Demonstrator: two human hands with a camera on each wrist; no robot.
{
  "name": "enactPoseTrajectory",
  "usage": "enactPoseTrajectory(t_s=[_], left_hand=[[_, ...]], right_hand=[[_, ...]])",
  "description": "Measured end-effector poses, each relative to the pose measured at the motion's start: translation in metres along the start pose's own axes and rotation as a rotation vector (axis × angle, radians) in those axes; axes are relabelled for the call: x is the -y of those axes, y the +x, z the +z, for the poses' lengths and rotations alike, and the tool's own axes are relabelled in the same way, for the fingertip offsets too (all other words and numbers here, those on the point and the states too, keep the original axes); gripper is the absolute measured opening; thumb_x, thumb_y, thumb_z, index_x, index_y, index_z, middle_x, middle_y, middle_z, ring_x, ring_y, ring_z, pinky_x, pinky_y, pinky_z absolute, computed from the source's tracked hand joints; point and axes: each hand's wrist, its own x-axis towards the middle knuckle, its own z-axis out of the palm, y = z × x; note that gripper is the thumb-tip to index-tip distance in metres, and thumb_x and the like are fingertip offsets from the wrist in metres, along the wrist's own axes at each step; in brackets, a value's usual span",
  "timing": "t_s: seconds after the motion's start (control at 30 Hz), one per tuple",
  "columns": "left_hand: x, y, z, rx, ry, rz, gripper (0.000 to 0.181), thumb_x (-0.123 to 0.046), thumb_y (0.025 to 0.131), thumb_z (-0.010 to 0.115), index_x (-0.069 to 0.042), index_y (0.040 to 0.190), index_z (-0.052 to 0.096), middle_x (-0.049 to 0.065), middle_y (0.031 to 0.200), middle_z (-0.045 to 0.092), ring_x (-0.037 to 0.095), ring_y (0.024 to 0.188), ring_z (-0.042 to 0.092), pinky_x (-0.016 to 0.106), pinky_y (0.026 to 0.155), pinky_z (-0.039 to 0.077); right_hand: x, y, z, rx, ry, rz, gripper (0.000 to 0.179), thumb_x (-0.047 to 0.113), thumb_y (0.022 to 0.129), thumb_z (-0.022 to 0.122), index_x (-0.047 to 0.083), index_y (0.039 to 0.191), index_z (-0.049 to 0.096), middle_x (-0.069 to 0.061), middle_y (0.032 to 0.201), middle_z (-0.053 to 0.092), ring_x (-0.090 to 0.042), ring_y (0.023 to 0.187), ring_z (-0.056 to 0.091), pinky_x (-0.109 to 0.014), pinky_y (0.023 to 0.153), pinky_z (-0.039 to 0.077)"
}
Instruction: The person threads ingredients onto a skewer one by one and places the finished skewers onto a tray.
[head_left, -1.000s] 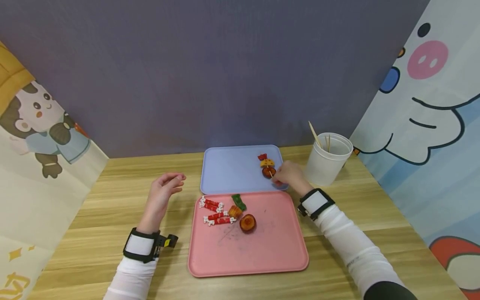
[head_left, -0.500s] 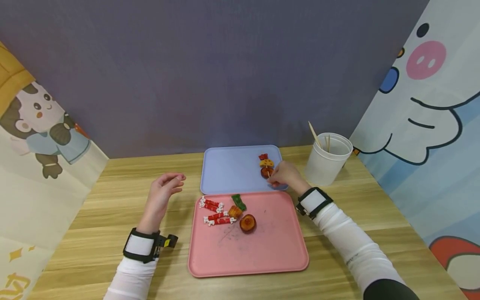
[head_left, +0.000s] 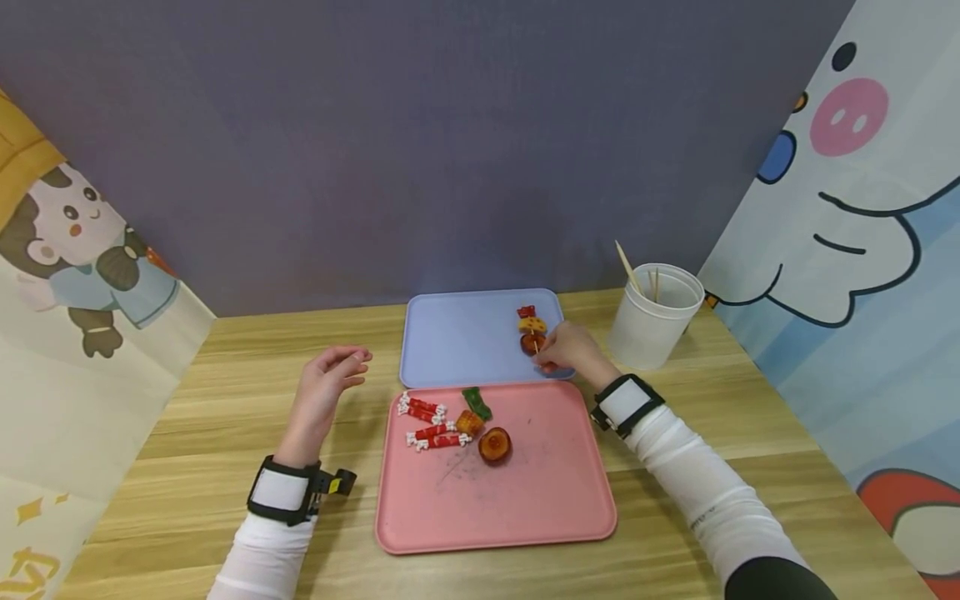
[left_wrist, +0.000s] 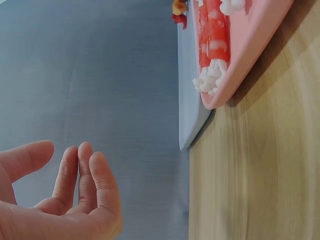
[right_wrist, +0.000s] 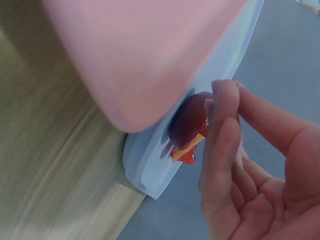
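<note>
My right hand (head_left: 567,346) pinches the lower end of a thin skewer stick over the right side of the blue tray (head_left: 457,337). Threaded on it are a brown round toy food piece (head_left: 531,343), a yellow piece (head_left: 532,325) and a small red piece (head_left: 527,312). In the right wrist view, thumb and fingertips meet beside the brown piece (right_wrist: 190,120), which lies at the tray surface; the stick is mostly hidden by the fingers. Left of the pink tray (head_left: 540,500), my left hand (head_left: 326,387) hovers with loosely bent fingers and holds nothing.
On the pink tray lie several red-and-white toy crab sticks (head_left: 442,442), a green piece (head_left: 477,403), an orange-yellow piece (head_left: 470,423) and a brown round piece (head_left: 496,447). A white tub (head_left: 648,333) with a few wooden sticks stands right of the blue tray.
My right hand has shifted slightly left with the skewer, which now lies a bit straighter on the blue tray. The left hand has stayed still.
</note>
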Motion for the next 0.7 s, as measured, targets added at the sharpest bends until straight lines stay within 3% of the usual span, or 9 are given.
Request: enactPoseTrajectory(t_s=[0.17, 0.23, 0.33, 0.43, 0.53, 0.6, 0.7], left_hand=[[0.0, 0.0, 0.001, 0.001, 0.008, 0.012, 0.039, -0.023, 0.095, 0.057, 0.006, 0.12, 0.053, -0.01, 0.098, 0.065, 0.01, 0.093, 0.061, 0.028, 0.084, 0.052], [0.001, 0.002, 0.003, -0.005, 0.016, 0.009, 0.038, -0.022, 0.095, 0.057, 0.006, 0.12, 0.053, -0.01, 0.098, 0.065, 0.01, 0.092, 0.061, 0.028, 0.084, 0.052], [0.003, 0.005, 0.009, -0.026, 0.056, 0.008, 0.036, -0.021, 0.095, 0.057, 0.005, 0.12, 0.054, -0.007, 0.099, 0.065, 0.009, 0.09, 0.061, 0.027, 0.083, 0.053], [0.005, 0.009, 0.02, -0.06, 0.163, 0.036, 0.032, -0.02, 0.094, 0.058, 0.002, 0.118, 0.057, 0.002, 0.104, 0.065, 0.01, 0.088, 0.06, 0.024, 0.077, 0.053], [0.005, 0.013, 0.034, -0.098, 0.292, 0.085, 0.029, -0.019, 0.093, 0.06, 0.0, 0.114, 0.061, 0.012, 0.107, 0.065, 0.015, 0.088, 0.059, 0.023, 0.072, 0.052], [0.005, 0.016, 0.043, -0.108, 0.356, 0.116, 0.027, -0.019, 0.092, 0.061, -0.002, 0.113, 0.063, 0.015, 0.109, 0.065, 0.019, 0.09, 0.06, 0.024, 0.073, 0.05], [0.005, 0.021, 0.055, -0.102, 0.399, 0.148, 0.024, -0.018, 0.092, 0.06, -0.004, 0.11, 0.064, 0.015, 0.109, 0.065, 0.023, 0.092, 0.06, 0.027, 0.077, 0.048]], right_hand=[[-0.001, -0.001, 0.0, -0.011, 0.001, -0.001, 0.024, 0.028, 0.081, 0.074, 0.005, 0.073, 0.074, -0.005, 0.061, 0.067, -0.016, 0.059, 0.062, -0.022, 0.048, 0.039], [-0.003, -0.005, 0.0, -0.073, -0.013, -0.025, 0.026, 0.03, 0.083, 0.071, 0.005, 0.076, 0.074, -0.005, 0.063, 0.068, -0.015, 0.059, 0.061, -0.022, 0.049, 0.04], [-0.006, -0.017, -0.005, -0.307, -0.02, -0.123, 0.027, 0.03, 0.088, 0.067, 0.005, 0.083, 0.074, -0.006, 0.066, 0.069, -0.015, 0.059, 0.062, -0.026, 0.05, 0.044], [-0.011, -0.035, -0.018, -0.676, -0.003, -0.265, 0.026, 0.026, 0.09, 0.064, 0.003, 0.084, 0.073, -0.009, 0.068, 0.07, -0.021, 0.057, 0.063, -0.034, 0.052, 0.047], [-0.016, -0.054, -0.035, -1.005, 0.016, -0.353, 0.028, 0.026, 0.091, 0.063, 0.0, 0.084, 0.073, -0.012, 0.069, 0.07, -0.026, 0.057, 0.064, -0.039, 0.055, 0.047], [-0.02, -0.064, -0.048, -1.149, 0.029, -0.369, 0.031, 0.027, 0.092, 0.062, -0.002, 0.084, 0.072, -0.014, 0.071, 0.07, -0.029, 0.058, 0.064, -0.039, 0.056, 0.047], [-0.024, -0.072, -0.063, -1.277, 0.053, -0.331, 0.034, 0.028, 0.093, 0.059, -0.004, 0.088, 0.07, -0.017, 0.077, 0.071, -0.031, 0.062, 0.065, -0.037, 0.059, 0.047]])
